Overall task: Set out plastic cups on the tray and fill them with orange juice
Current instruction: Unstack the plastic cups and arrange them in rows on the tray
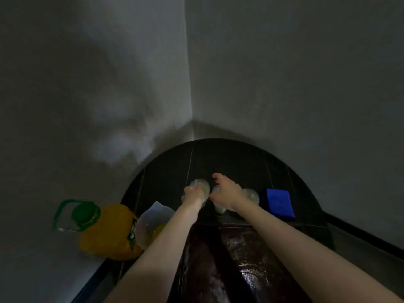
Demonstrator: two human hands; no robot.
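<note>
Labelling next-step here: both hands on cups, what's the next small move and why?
Probably set the cups down upright and let go. The left hand grips one clear cup, the right hand rests on another cup, and both look empty; the juice bottle stands capped at the left, so pouring likely comes later.

— What do I see of myself from the head camera?
— Two forearms, bare from elbow to wrist: no sleeves in view.
— Anything on my left hand (pixel 193 192) or right hand (pixel 227 193)?
— Both look bare; the dim, blurred picture hides finer detail.
</note>
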